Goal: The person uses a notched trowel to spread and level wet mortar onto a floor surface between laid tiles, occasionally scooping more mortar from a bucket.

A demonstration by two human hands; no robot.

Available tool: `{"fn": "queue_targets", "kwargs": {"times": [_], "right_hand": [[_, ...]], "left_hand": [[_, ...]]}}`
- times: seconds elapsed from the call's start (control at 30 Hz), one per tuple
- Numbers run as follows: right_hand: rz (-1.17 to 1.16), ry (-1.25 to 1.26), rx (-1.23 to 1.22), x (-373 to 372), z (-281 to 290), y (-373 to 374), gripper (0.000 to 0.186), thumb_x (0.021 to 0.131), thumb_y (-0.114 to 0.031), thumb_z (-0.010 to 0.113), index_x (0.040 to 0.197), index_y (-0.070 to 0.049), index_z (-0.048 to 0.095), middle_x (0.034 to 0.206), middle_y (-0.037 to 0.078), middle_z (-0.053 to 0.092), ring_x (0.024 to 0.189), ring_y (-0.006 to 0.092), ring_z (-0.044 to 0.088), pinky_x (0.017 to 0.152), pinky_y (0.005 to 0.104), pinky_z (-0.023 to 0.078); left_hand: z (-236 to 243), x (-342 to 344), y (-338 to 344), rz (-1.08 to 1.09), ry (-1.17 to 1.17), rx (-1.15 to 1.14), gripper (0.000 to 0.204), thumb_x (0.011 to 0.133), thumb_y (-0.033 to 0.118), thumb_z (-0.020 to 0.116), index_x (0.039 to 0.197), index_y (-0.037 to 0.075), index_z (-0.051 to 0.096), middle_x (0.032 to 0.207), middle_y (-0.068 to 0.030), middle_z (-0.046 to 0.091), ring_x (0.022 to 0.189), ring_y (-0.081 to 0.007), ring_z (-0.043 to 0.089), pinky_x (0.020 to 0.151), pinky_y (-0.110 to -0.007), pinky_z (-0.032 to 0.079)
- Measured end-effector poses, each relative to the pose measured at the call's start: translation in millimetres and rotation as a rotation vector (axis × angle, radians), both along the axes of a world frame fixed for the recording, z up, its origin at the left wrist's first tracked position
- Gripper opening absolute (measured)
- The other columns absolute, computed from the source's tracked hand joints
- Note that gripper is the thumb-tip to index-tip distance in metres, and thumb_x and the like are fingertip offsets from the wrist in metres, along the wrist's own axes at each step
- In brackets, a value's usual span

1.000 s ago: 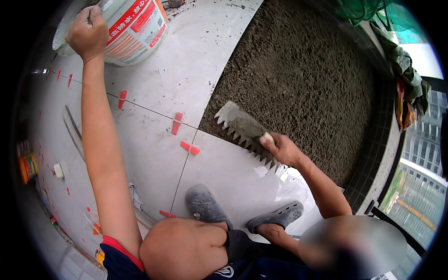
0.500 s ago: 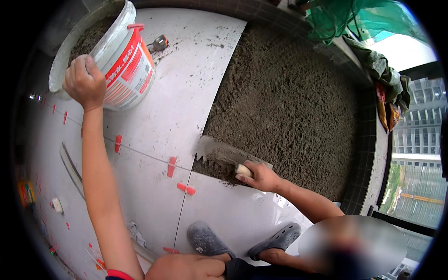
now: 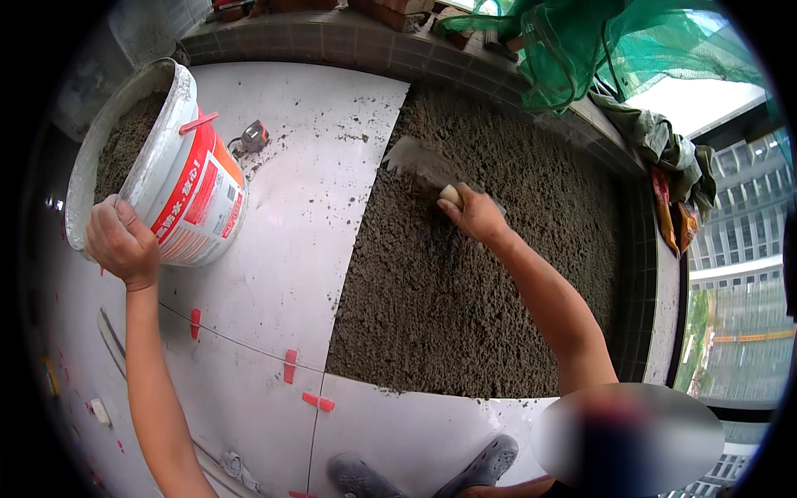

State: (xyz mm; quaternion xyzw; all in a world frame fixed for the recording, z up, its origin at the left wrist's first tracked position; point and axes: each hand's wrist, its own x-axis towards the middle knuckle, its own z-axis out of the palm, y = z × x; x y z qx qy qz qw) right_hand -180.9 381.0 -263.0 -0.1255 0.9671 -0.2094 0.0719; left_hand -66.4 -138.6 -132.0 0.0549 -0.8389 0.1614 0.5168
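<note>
Pale tiles (image 3: 286,199) border mortar (image 3: 465,324); the right grip (image 3: 478,216), clasping a trowel (image 3: 422,165), has shifted farther along, leaving the near edge exposed; left grip (image 3: 122,241) clutches a bucket (image 3: 202,201).

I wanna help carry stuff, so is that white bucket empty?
Not empty: dark, grainy mix shows through the open top of the bucket. How deep it goes, I cannot tell.

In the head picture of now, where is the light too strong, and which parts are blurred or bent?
Head view: the opening at upper right is washed out to white; head view: an oval blur at lower right hides detail; head view: the dark-tiled low wall along the top bends, while the bucket looks fairly sharp.
</note>
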Motion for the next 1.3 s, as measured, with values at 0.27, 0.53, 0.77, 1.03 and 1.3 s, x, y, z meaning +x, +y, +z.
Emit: {"fn": "queue_targets", "kwargs": {"times": [0.27, 0.53, 0.77, 1.03, 1.3], "right_hand": [[-0.364, 0.09, -0.162, -111.3, -13.8, 22.0, 0.05, 0.091, -0.046, 0.057, 0.111, 0.0, 0.053, 0.102, 0.028, 0.064, 0.094, 0.0448, 0.062, 0.08, 0.0501, 0.049], [-0.213, -0.077, -0.289, -109.1, -24.6, -65.6, 0.052, 0.091, -0.042, 0.056, 0.117, 0.003, 0.048, 0.106, 0.03, 0.062, 0.103, 0.0456, 0.059, 0.089, 0.0494, 0.046], [-0.517, -0.138, -0.314, -159.9, -31.1, 17.0, 0.056, 0.096, -0.038, 0.052, 0.133, 0.002, 0.037, 0.119, 0.027, 0.056, 0.1, 0.0411, 0.061, 0.077, 0.0539, 0.053], [-0.879, 0.033, -0.244, -142.3, -36.2, 138.2, 0.05, 0.092, -0.039, 0.057, 0.115, 0.005, 0.056, 0.108, 0.025, 0.064, 0.099, 0.0373, 0.064, 0.081, 0.046, 0.05], [-1.282, 0.041, -0.143, -103.3, -38.4, 335.6, 0.06, 0.087, -0.048, 0.058, 0.122, 0.001, 0.056, 0.121, 0.025, 0.06, 0.111, 0.0366, 0.06, 0.096, 0.0413, 0.046]], "left_hand": [[-4.3, -4.9, 14.0, 0.023, -0.019, 0.015, 0.017, 0.095, 0.018, 0.045, 0.094, 0.004, 0.054, 0.085, -0.0113, 0.054, 0.082, -0.0326, 0.054, 0.072, -0.043, 0.039], [-1.0, 4.6, -0.8, 0.034, -0.036, -0.001, 0.021, 0.097, 0.018, 0.043, 0.097, 0.0, 0.055, 0.089, -0.0141, 0.055, 0.087, -0.0343, 0.055, 0.077, -0.044, 0.04], [-8.8, 4.7, -11.9, 0.032, -0.067, -0.028, 0.023, 0.098, 0.017, 0.043, 0.101, -0.001, 0.055, 0.092, -0.0172, 0.058, 0.086, -0.0367, 0.055, 0.077, -0.045, 0.042], [-11.2, 11.1, -34.3, 0.04, -0.072, -0.084, 0.023, 0.099, 0.017, 0.043, 0.104, -0.003, 0.054, 0.094, -0.0192, 0.058, 0.085, -0.0388, 0.056, 0.074, -0.047, 0.043], [-17.0, 8.3, -48.0, 0.082, -0.024, -0.175, 0.022, 0.098, 0.015, 0.045, 0.105, -0.004, 0.054, 0.095, -0.0211, 0.059, 0.087, -0.04, 0.056, 0.077, -0.047, 0.043]]}}
